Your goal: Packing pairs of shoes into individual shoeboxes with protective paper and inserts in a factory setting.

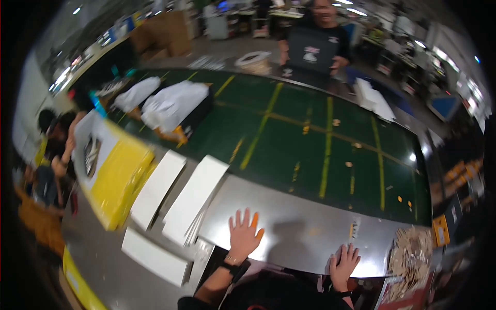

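My left hand point(244, 236) is spread open, palm down, at the bare metal edge point(305, 243) of the conveyor table. Orange covers sit on its thumb and one finger, and nothing is in it. Farther right, my right hand point(343, 264) lies open at the same edge, also holding nothing. Nearest my left hand is a stack of long white paper sheets point(199, 194). Beside it are a second white stack point(159, 188) and a third one point(156, 257) closer to me. Right of my right hand is a clear bag of tan pieces point(412, 253).
The green belt point(289, 139) with yellow lines runs beyond the metal edge. Boxes with white paper point(175, 106) stand on its left part, near a yellow-wrapped stack point(119, 175). Across the belt a person holds a dark box point(310, 51). White stacks point(372, 98) sit far right.
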Motion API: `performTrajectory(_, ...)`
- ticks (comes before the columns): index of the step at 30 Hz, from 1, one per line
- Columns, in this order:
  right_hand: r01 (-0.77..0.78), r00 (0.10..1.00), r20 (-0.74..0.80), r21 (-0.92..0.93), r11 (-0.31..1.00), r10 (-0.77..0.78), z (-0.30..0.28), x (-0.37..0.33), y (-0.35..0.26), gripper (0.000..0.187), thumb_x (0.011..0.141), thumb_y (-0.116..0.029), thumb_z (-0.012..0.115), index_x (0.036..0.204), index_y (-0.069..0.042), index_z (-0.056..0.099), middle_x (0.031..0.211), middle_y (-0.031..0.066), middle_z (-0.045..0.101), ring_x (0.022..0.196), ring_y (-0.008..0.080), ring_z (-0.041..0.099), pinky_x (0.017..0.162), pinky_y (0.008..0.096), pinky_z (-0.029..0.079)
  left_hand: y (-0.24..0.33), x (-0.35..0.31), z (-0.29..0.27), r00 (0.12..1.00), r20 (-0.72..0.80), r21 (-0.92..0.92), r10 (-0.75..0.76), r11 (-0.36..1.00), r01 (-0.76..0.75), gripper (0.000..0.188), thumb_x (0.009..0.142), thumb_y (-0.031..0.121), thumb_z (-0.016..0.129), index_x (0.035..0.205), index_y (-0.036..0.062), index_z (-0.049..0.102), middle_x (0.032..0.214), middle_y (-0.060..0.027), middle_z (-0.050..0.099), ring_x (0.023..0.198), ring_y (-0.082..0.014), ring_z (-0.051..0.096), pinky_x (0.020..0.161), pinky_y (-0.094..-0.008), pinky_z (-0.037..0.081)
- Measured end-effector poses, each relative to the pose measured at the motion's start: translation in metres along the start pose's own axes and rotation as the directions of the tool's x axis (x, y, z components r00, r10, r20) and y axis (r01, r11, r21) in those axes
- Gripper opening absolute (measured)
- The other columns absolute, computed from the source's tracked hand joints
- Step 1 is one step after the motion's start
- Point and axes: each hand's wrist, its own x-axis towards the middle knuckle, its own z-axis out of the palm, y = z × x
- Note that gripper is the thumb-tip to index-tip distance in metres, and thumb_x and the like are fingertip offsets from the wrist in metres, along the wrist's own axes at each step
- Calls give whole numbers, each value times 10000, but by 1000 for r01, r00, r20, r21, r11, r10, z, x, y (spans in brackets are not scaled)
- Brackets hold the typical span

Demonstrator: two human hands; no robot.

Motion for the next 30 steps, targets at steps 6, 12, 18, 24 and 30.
performTrajectory(6,-12,996,-87,41,999,16,3,-1,3,561,794,-337,644,1279,-66,561,1452,218,410,1360,505,281,1115,645,150,6,0,-7,1000,5,11,28,1000,-28,568,886,393,559,1354,74,506,1465,-223,392,1358,-463,309,1109,-621,190)
performTrajectory(12,-24,994,-102,52,998,29,3,-5,1,558,795,-352,647,1277,-81,572,1448,211,419,1355,503,289,1115,648,151,5,-2,-7,999,-19,33,47,998,-46,562,882,378,562,1348,68,511,1462,-228,394,1355,-456,310,1108,-616,190)
performTrajectory(18,-13,994,-108,42,999,18,7,-6,2,548,796,-355,647,1276,-98,578,1438,203,433,1351,498,294,1114,648,155,2,-4,-4,999,-19,75,44,996,-42,556,888,403,565,1330,66,549,1454,-215,409,1354,-451,319,1114,-606,194)
performTrajectory(24,-3,992,-127,48,999,9,4,-4,2,550,788,-352,657,1270,-98,585,1430,201,443,1349,494,299,1114,645,156,5,-2,-6,998,-52,69,47,997,-44,559,890,404,560,1339,72,544,1458,-214,406,1357,-447,318,1117,-607,189)
performTrajectory(30,-5,991,-132,62,998,13,5,-2,1,546,793,-356,657,1270,-98,587,1434,196,441,1356,485,293,1120,636,154,4,-1,-5,998,-52,60,46,997,-43,566,891,400,558,1349,68,536,1463,-215,398,1362,-449,309,1121,-606,182)
